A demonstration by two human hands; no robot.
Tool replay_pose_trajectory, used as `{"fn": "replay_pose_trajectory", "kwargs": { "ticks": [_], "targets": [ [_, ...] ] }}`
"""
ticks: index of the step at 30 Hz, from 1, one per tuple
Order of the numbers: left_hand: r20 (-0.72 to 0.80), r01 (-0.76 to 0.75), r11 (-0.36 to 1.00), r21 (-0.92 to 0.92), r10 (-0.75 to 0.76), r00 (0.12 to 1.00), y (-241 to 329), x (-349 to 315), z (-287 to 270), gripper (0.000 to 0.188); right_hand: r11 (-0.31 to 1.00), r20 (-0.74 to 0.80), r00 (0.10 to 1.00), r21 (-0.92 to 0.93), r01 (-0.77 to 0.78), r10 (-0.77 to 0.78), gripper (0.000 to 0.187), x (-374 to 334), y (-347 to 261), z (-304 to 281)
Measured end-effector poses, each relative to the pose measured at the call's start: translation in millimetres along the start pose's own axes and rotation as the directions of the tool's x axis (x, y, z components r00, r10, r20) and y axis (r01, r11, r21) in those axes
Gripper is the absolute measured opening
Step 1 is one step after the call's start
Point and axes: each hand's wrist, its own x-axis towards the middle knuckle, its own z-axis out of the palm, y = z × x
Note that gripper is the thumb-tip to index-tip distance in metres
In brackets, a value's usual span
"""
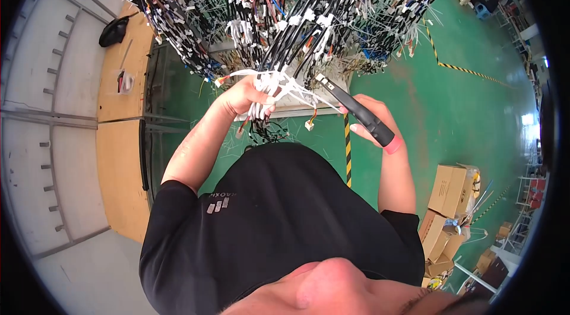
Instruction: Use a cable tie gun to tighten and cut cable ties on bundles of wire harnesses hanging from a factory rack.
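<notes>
My left hand [244, 96] is closed around a bundle of white cables [274, 84], with thumb and fingers wrapped about it. Loose ends with small white connectors [309, 125] dangle from the bundle. In my right hand [375, 114] is a black tool [361, 114] that looks like a cable tie gun, with a narrow metal-tipped nose and a pinkish-red rear end. Its nose points up and left, a little right of the bundle. A thin white strand runs from the bundle to my right fingertips; whether they pinch it I cannot tell.
Dense hanging bunches of black and white wire harnesses [172, 24] fill the area ahead. A wooden table [122, 154] stands at left, bearing a black bag [114, 31]. Cardboard boxes [446, 191] are at lower right. Yellow-black tape [348, 154] marks the green floor.
</notes>
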Motion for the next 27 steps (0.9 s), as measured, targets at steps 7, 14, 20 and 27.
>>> {"fn": "replay_pose_trajectory", "kwargs": {
  "ticks": [7,14,20,27],
  "targets": [
    [0.072,0.036,0.998,-0.054,-0.032,0.997,14.4,-5.7,-17.4,0.049,0.996,0.113,0.991,0.055,0.064,-0.069,0.051,30.5,-2.6,16.9],
    [0.029,0.041,0.999,-0.027,-0.04,0.999,28.0,-17.9,-9.7,0.042,1.0,0.14,0.99,0.028,0.001,-0.005,0.048,42.6,-36.6,32.2],
    [-0.052,0.04,0.998,0.038,-0.038,0.998,40.1,-33.0,6.7,0.041,0.944,0.048,0.995,-0.317,0.094,-0.083,0.04,43.1,-38.3,46.3],
    [-0.049,0.062,0.982,0.176,-0.054,0.997,46.9,-37.0,6.4,0.03,0.936,-0.033,0.995,-0.344,0.074,-0.091,0.025,37.0,-29.4,55.4]
  ]
}}
